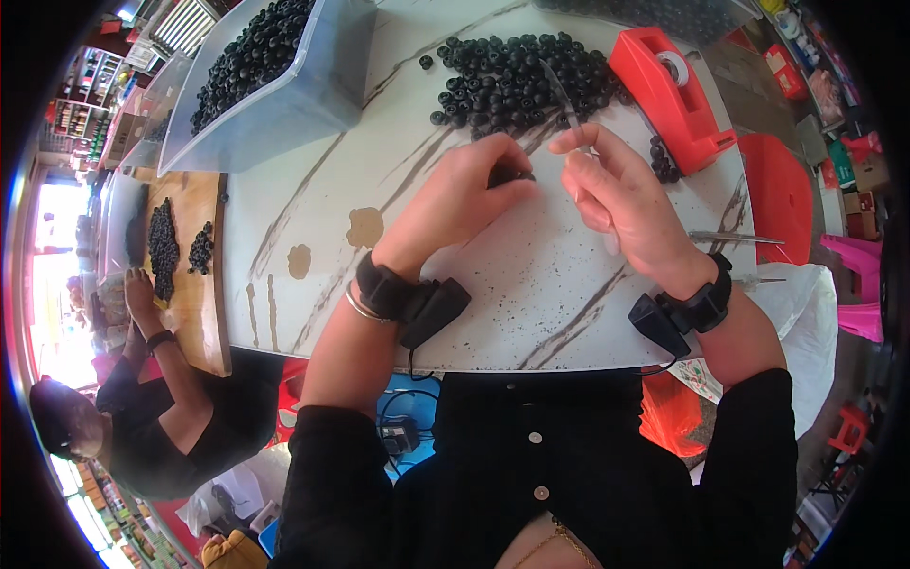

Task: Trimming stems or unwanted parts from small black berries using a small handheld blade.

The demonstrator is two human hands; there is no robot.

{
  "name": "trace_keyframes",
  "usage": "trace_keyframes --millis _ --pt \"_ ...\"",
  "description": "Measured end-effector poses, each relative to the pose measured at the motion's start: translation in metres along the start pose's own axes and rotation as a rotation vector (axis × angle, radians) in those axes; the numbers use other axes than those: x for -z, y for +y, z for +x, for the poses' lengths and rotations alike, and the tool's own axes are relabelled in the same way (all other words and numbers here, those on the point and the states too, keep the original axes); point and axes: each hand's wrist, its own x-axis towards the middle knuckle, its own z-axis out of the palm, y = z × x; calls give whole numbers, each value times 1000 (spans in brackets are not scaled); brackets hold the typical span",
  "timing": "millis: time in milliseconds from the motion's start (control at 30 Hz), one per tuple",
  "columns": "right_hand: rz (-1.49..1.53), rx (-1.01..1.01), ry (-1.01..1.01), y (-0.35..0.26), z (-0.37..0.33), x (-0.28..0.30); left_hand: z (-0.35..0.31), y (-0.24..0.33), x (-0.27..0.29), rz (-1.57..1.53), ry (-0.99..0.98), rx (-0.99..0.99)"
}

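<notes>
My left hand [450, 204] is curled above the white marbled table [379, 327]. Its fingers and thumb close on a small black round part [509, 174], mostly hidden by them. Just to the right, my right hand [635, 199] grips a slim knife [567, 100] by its pale, translucent handle. The thin blade points away from me, over a loose pile of small black round parts [517, 90], several showing ring-like hollows. The two hands are close together but apart. Fine black crumbs [531, 303] are scattered on the tabletop below them.
A clear plastic bin [332, 90] of similar black parts stands at far left. A red tape dispenser [668, 109] sits right of the pile, near a slim metal tool [735, 237]. At left, a co-worker's hand [139, 292] rests by a wooden tabletop [204, 313]. A red stool [782, 199] stands right.
</notes>
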Motion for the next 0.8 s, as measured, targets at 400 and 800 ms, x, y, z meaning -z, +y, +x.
trace_keyframes --millis 400,800 --pt "-9 12 0 0 0 1 3 -5 4 -1316 -53 45" --pt "-156 57 -9 -2 -2 -4 3 2 -3 -1244 1 50"
